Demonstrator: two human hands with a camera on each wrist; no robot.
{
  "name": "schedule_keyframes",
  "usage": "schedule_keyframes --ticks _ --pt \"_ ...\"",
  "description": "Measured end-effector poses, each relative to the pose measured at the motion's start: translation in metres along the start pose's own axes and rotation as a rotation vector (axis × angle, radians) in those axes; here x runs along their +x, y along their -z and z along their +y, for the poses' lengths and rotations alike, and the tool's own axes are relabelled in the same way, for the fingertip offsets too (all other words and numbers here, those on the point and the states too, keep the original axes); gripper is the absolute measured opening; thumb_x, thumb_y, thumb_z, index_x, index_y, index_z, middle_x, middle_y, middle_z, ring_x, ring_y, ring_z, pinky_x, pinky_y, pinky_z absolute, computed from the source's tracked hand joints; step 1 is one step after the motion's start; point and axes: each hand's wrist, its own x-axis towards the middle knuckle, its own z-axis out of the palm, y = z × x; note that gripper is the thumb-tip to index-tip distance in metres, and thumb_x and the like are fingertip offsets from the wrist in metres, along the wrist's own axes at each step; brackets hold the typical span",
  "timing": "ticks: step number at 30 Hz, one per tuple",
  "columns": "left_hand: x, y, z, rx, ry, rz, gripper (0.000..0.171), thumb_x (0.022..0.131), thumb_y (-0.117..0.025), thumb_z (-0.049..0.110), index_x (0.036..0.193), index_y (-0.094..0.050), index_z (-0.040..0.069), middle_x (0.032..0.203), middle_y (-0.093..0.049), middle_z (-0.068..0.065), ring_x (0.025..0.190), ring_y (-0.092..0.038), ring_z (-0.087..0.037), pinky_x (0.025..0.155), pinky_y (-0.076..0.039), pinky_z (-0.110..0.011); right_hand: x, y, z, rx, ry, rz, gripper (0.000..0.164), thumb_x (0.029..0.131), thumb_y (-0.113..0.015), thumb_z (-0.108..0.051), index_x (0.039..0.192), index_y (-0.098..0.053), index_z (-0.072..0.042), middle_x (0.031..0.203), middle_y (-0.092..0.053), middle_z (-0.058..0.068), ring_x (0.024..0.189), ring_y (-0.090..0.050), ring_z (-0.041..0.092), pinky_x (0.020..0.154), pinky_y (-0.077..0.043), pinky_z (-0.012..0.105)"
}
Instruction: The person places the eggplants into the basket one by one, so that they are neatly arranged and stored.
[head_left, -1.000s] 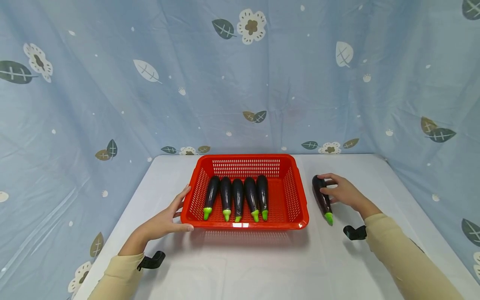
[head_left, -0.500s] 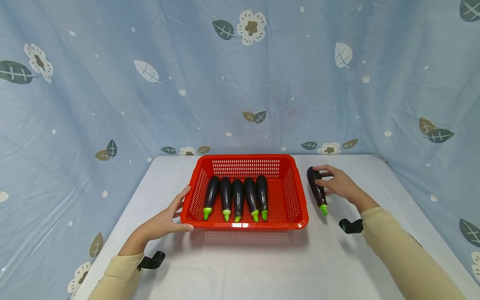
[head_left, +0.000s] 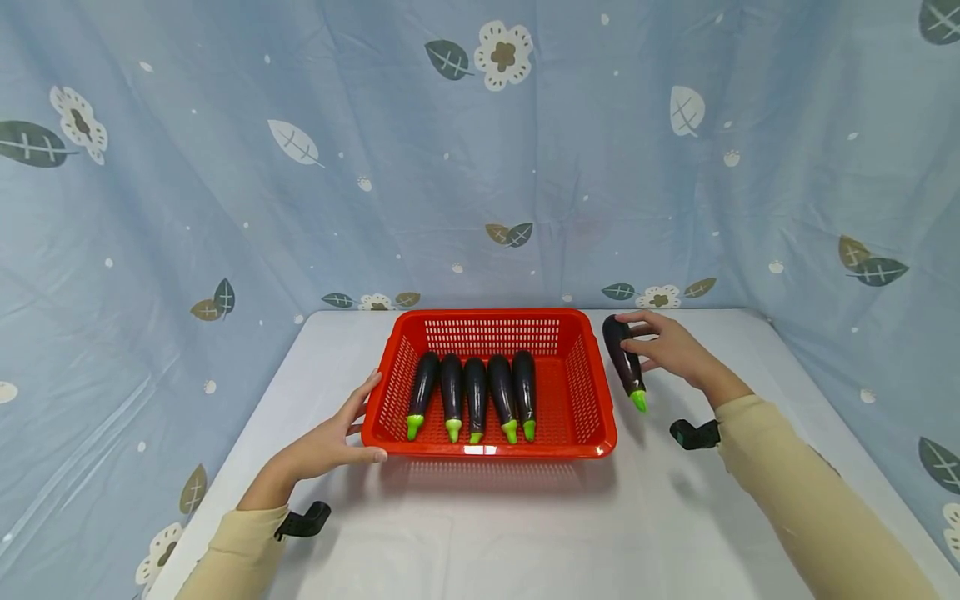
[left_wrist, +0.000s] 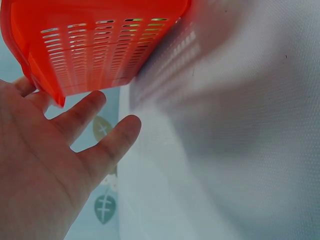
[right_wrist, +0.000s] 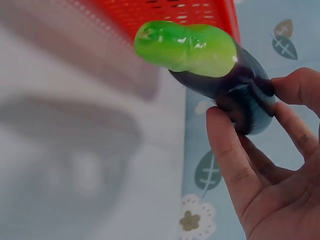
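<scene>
A dark purple eggplant point(head_left: 622, 354) with a green stem end hangs just right of the basket, pinched between the thumb and fingers of my right hand point(head_left: 667, 346). Seen from the right wrist, the green end of this eggplant point(right_wrist: 200, 50) points toward the camera, and a shadow lies on the cloth below. My left hand point(head_left: 330, 446) rests at the left side of the red plastic basket point(head_left: 495, 451), its fingers spread and nearly straight against the rim. Several more eggplants point(head_left: 476, 396) lie side by side in the basket, green ends toward me.
A white cloth point(head_left: 525, 533) covers the table. Behind and beside it hangs a blue curtain point(head_left: 480, 167) printed with leaves and flowers. The right part of the basket floor point(head_left: 555, 392) shows bare red mesh.
My right hand has lifted the eggplant and carried it away from me and slightly left, closer to the basket's right rim. My left hand and the basket have stayed put.
</scene>
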Motion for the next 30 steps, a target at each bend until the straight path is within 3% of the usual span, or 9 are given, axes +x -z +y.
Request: schedule_keyframes --ticks 10,20,30 --pt "0.000 0.000 0.001 -0.005 0.001 -0.003 0.107 0.076 -0.077 0.030 0.149 0.001 0.030 0.155 0.006 0.011 0.136 -0.026 -0.030 0.100 -0.035 -0.052 0.012 -0.007 -0.028 0.024 0.030 -0.017 0.053 0.091 -0.059 -0.029 0.139 -0.041 -0.018 0.134 -0.043 0.022 0.103 -0.059 0.035 0.074 -0.054 0.042" --pt "0.000 0.000 -0.001 -0.001 0.016 0.003 0.107 0.076 -0.077 0.031 0.149 0.001 0.032 0.154 0.004 0.014 0.135 -0.025 -0.031 0.099 -0.036 -0.053 0.028 -0.033 -0.051 0.045 0.051 -0.050 0.050 0.090 -0.061 -0.028 0.136 -0.045 -0.019 0.132 -0.044 0.022 0.098 -0.061 0.033 0.073 -0.055 0.042" --pt "0.001 0.000 -0.002 -0.001 0.009 0.004 0.107 0.076 -0.076 0.031 0.149 0.001 0.032 0.154 0.005 0.013 0.136 -0.024 -0.030 0.100 -0.034 -0.054 0.040 -0.063 -0.072 0.015 -0.006 -0.051 0.049 0.089 -0.063 -0.022 0.134 -0.046 -0.017 0.126 -0.047 0.019 0.095 -0.062 0.030 0.073 -0.054 0.042"
